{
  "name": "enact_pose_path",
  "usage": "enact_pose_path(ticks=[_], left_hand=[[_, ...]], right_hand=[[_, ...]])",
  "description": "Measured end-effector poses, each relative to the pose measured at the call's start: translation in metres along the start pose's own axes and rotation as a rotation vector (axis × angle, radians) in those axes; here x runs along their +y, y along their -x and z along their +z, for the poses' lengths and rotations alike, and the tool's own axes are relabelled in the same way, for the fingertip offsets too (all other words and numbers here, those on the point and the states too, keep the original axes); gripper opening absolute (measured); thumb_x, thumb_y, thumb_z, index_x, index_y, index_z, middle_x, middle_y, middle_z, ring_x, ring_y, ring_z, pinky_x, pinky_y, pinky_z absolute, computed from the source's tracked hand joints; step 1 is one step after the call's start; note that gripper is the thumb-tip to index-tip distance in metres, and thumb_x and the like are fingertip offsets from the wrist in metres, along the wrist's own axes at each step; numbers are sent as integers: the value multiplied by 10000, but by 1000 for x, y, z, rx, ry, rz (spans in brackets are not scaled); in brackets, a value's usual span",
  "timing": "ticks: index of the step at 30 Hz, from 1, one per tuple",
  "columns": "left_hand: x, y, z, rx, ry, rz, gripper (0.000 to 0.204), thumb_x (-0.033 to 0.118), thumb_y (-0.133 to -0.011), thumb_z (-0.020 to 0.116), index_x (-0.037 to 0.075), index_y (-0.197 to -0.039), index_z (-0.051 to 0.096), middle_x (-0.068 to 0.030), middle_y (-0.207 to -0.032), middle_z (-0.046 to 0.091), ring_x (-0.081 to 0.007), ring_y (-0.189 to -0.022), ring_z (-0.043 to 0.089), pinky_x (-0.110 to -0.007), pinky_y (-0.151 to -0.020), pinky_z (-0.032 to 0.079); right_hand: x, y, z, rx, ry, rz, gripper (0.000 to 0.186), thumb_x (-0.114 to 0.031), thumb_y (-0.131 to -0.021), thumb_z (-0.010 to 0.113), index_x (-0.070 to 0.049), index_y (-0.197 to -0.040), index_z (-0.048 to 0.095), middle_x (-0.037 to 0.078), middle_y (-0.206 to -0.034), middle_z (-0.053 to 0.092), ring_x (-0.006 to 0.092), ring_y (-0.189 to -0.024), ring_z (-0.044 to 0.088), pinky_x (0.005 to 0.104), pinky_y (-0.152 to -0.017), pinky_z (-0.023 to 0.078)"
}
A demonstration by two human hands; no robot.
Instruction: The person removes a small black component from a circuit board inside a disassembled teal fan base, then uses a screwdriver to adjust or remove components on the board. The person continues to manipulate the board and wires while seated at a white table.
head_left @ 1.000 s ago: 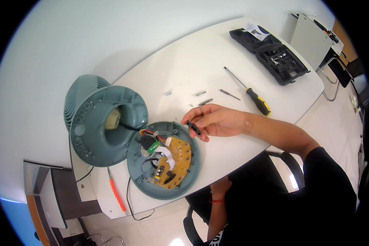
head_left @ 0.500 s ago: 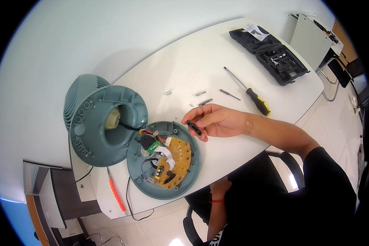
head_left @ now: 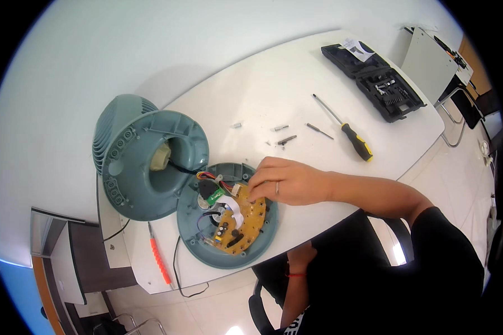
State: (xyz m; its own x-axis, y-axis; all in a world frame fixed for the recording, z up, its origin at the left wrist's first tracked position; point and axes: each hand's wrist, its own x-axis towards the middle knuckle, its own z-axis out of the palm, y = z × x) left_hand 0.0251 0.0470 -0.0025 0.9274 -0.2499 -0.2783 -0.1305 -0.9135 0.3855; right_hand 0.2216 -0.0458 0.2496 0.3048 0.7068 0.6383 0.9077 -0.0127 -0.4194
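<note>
My right hand (head_left: pixel 274 180) is palm-down over the yellow circuit board (head_left: pixel 250 218), fingers curled at its upper edge; whatever they hold is hidden. The board sits in a round blue-grey housing (head_left: pixel 198 251), with a green module (head_left: pixel 214 196), white ribbon and coloured wires. A larger open housing (head_left: pixel 129 184) with a ribbed back (head_left: pixel 106 120) lies left of it, joined by cables. My left hand (head_left: pixel 300 254) rests low at my body, below the table edge, a red band at its wrist; its fingers are unclear.
On the white table (head_left: pixel 262 84) lie a yellow-black screwdriver (head_left: pixel 356 140), small bits (head_left: pixel 286 139), a black tool case (head_left: pixel 388 92) and an orange-handled tool (head_left: pixel 160 261). A black cord (head_left: pixel 179 276) runs near the front edge. Chairs (head_left: pixel 464 106) stand beyond.
My right hand has turned from palm-up to palm-down and lowered onto the board; the black piece it held is out of sight. The view has shifted slightly. The left hand stays low.
</note>
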Motion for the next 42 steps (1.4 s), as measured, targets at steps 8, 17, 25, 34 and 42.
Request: enact_pose_path(ticks=[8,17,25,34,42], left_hand=[[-1,0,1,43,13,16,236,229,-774,632,50,-851,765,-201,-900,750,-381,-879,730,-502,-813,568],[-4,0,12,54,-13,27,230,235,-767,650,42,-821,762,-203,-900,750,-373,-896,727,-498,-826,563],[-4,0,5,31,-12,43,231,235,-760,655,37,-811,762,-209,-901,747,-376,-894,725,-495,-829,560],[-2,-1,1,-8,-11,23,224,227,-754,648,40,-800,764,-205,-887,747,-377,-869,729,-495,-790,575],[-7,-1,10,45,-15,62,228,234,-753,641,42,-789,759,-191,-843,741,-369,-811,729,-495,-738,574]], right_hand=[[-5,-4,15,-129,76,-87,293,-29,-839,707,-120,-1117,732,8,-1211,658,219,-1145,573,335,-996,474],[0,2,21,-90,76,-98,347,-9,-831,709,-123,-1157,743,7,-1228,661,208,-1190,583,364,-1003,482],[-13,-3,0,162,53,-18,366,9,-806,675,-87,-1157,711,49,-1132,649,271,-1153,594,394,-1001,483],[-4,10,9,-3,159,-116,362,-15,-752,713,-96,-1105,730,30,-1125,647,249,-1169,576,378,-1013,471],[-10,6,11,-24,89,-142,365,25,-746,671,-103,-1080,745,27,-1199,642,248,-1207,570,376,-1030,455]])
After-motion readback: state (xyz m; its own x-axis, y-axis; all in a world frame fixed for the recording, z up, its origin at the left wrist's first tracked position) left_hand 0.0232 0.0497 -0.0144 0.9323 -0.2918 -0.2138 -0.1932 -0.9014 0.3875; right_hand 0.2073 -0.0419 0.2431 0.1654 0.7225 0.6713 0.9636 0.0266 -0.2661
